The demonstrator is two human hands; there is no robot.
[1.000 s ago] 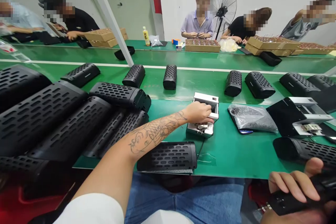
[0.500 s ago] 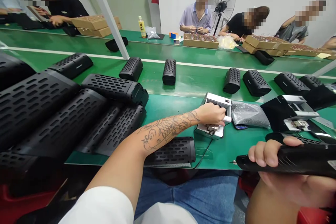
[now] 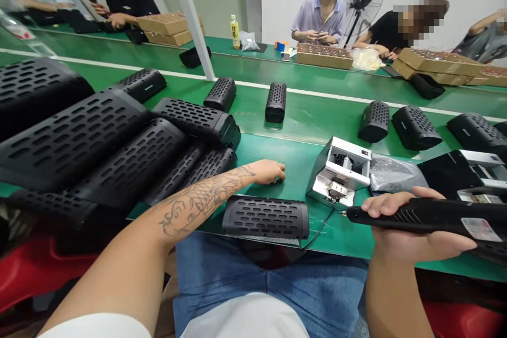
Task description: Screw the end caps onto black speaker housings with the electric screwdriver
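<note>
head view: the left hand point(image 3: 269, 171) lies empty on the green workbench point(image 3: 293, 156), fingers loosely curled, just behind a perforated black speaker casing point(image 3: 265, 217). the right hand point(image 3: 407, 222) wraps firmly around a black electric screwdriver point(image 3: 431, 212), held crosswise with its tip pointing left, near a white metal bench fixture point(image 3: 338, 171). a plastic bag point(image 3: 392, 175) sits just right of that fixture, and more speaker casings point(image 3: 87, 137) lie piled at left.

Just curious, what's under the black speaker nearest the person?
Below the speaker, a thin pale sheet shows on the green bench; the rest underneath is covered.
</note>
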